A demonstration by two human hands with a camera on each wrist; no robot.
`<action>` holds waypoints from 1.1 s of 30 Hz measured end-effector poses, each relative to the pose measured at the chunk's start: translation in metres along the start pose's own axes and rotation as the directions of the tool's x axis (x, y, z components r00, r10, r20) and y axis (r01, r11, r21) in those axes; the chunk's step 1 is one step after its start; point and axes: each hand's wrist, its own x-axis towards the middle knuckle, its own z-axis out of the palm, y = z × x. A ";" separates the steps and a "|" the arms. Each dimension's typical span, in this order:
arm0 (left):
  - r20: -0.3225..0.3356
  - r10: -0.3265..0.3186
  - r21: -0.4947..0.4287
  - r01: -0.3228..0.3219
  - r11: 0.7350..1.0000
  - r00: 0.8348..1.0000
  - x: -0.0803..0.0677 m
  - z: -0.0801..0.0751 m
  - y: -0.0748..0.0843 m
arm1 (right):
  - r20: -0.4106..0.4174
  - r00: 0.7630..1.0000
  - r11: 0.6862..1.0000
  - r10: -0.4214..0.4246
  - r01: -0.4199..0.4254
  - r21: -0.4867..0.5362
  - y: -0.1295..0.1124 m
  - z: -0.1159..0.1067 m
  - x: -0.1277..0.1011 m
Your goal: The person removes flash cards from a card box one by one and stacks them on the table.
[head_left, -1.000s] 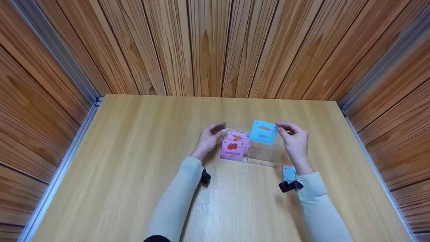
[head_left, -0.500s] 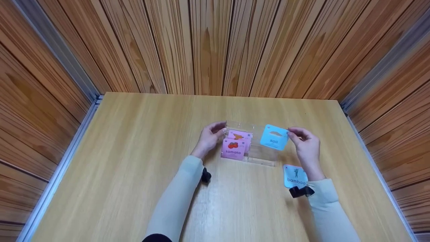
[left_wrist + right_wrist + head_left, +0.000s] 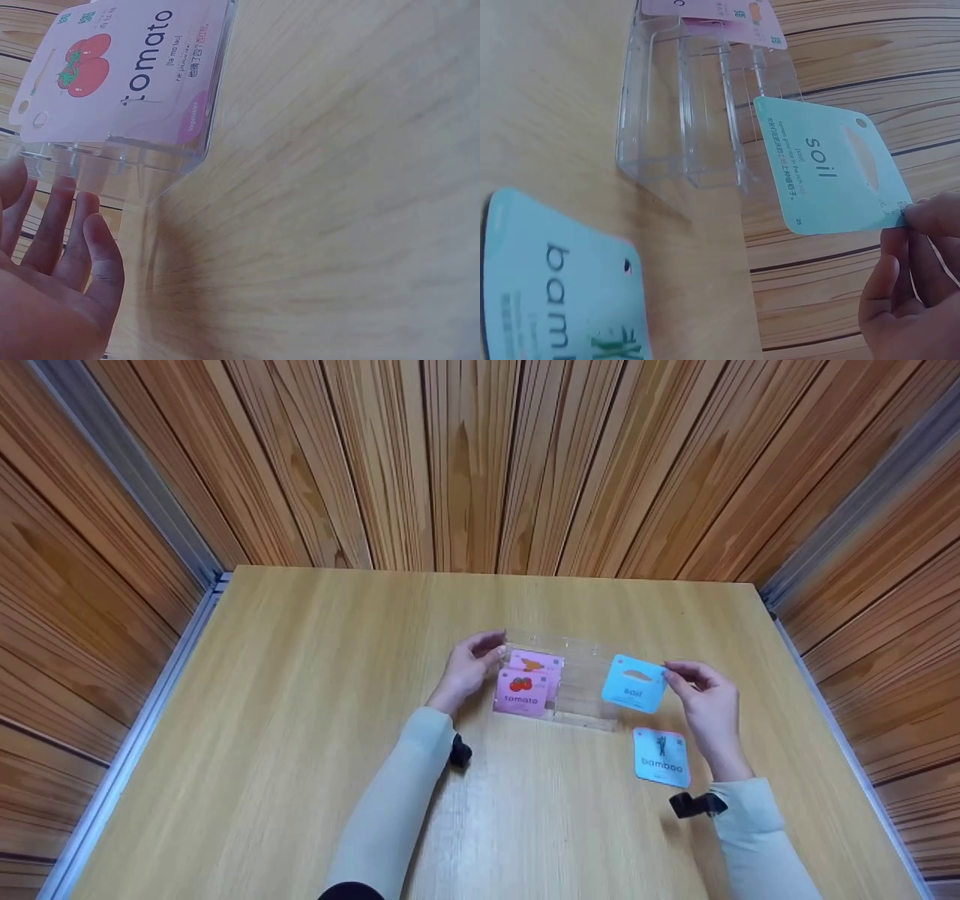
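This is a booth-like work cubicle: a wood-grain tabletop (image 3: 555,825) is enclosed on 3 sides by a plank-patterned back wall (image 3: 469,465), left wall (image 3: 67,607) and right wall (image 3: 892,607). Grey metal posts (image 3: 124,465) mark the 2 far corners, and metal rails (image 3: 135,754) edge the tabletop's sides. The wider building cannot be told.

Wooden table (image 3: 300,675), 3 plank walls (image 3: 465,465)

The worktop (image 3: 315,682) I'm looking at is honey-coloured, grain streaking in from its far edge; the wall (image 3: 480,465) beyond has dark stripes on orange-brown. Toward the right edge, the soil card (image 3: 632,684) is light blue with a brown patch, the bamboo card (image 3: 661,757) light blue with green stalks. The tomato card (image 3: 521,692) is pink with red fruit, its holder (image 3: 585,721) colourless.
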 end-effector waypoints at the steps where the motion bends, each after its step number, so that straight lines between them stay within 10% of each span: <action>1: 0.000 0.005 -0.003 -0.005 1.000 1.000 0.000 0.000 0.000 | -0.002 1.000 1.000 0.000 0.000 -0.011 0.001 -0.002 -0.001; 33: -0.002 -0.006 -0.011 0.006 1.000 1.000 0.000 0.001 -0.001 | 0.160 0.981 0.994 0.109 -0.105 -0.029 0.055 -0.050 -0.031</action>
